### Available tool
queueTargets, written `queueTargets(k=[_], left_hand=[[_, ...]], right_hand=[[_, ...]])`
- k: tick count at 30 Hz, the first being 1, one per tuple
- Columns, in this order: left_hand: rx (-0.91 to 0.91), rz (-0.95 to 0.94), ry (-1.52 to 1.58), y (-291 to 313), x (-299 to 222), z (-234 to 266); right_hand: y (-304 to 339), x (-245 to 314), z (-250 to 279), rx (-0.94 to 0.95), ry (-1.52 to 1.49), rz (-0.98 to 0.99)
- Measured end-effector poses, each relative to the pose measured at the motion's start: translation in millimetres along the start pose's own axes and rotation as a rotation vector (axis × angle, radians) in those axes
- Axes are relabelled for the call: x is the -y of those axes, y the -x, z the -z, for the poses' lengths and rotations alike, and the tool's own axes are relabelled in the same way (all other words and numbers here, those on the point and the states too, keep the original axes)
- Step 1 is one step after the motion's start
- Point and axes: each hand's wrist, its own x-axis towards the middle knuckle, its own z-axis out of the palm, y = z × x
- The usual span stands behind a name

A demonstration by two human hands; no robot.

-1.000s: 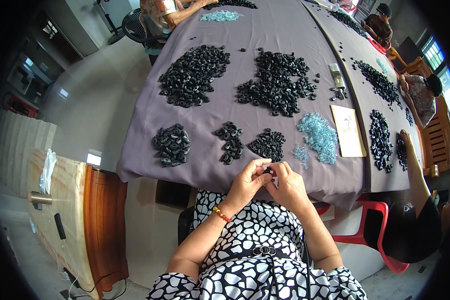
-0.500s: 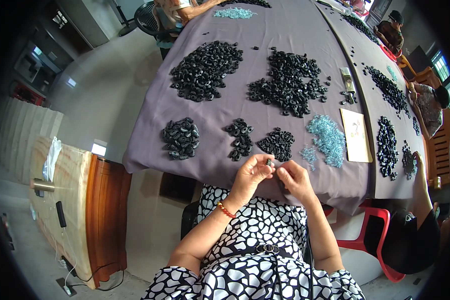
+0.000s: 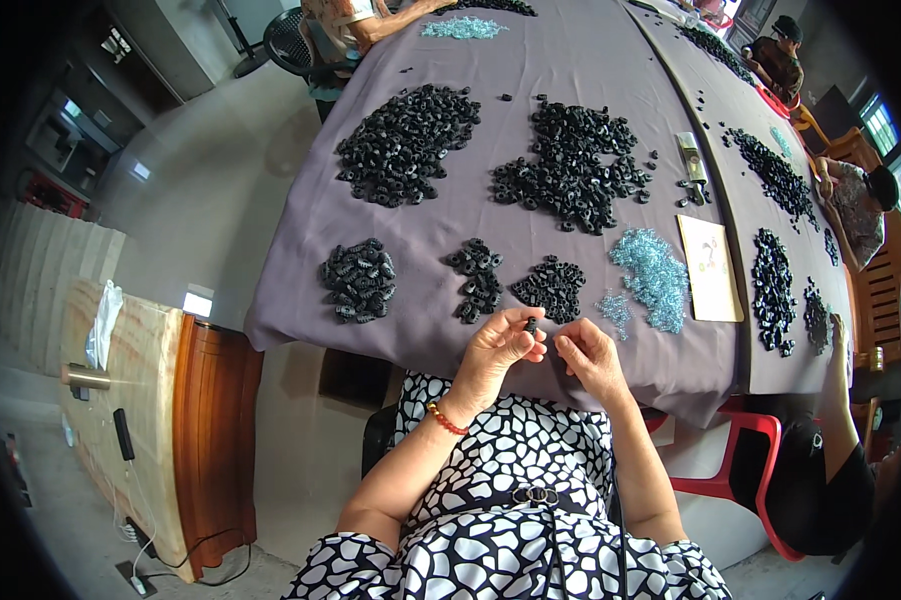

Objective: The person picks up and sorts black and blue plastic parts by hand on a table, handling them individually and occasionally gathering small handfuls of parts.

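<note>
Grips small black piece (image 3: 531, 326) between left fingers (image 3: 517, 345) near front edge of mauve-draped desk (image 3: 420, 235); curls right fingers (image 3: 571, 350) alongside, cannot tell if gripping. Faces black heaps (image 3: 405, 145), pale-blue bits (image 3: 654, 280), with glossy floor (image 3: 205, 230) leftward.

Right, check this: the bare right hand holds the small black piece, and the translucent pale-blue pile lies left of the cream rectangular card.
Not the right hand: the head view shows the bare left hand holding the small black piece. The rest stands.
</note>
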Motion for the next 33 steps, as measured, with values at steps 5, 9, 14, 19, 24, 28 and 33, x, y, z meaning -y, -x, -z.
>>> queueTargets(k=[5, 9, 14, 19, 24, 28, 33], left_hand=[[0.039, 0.024, 0.032, 1, -1, 0], [0.065, 0.045, 0.034, 1, -2, -1], [0.075, 0.059, 0.048, 2, 1, 0], [0.071, 0.066, 0.048, 3, 3, -1], [0.053, 0.086, -0.030, 3, 1, -1], [0.053, 0.089, -0.018, 4, 8, 6], [0.089, 0.193, 0.099, 4, -6, -10]], right_hand=[[-1, -4, 0, -0.010, 0.015, 0.007], [-1, -6, 0, -0.020, 0.023, 0.015], [0, -5, -2, -0.030, 0.026, 0.012], [0, -3, -1, -0.021, 0.030, 0.016], [0, -3, -1, -0.022, 0.033, 0.024], [0, 0, -3, -0.024, 0.041, 0.016], [0, -3, -1, -0.019, 0.034, 0.027]])
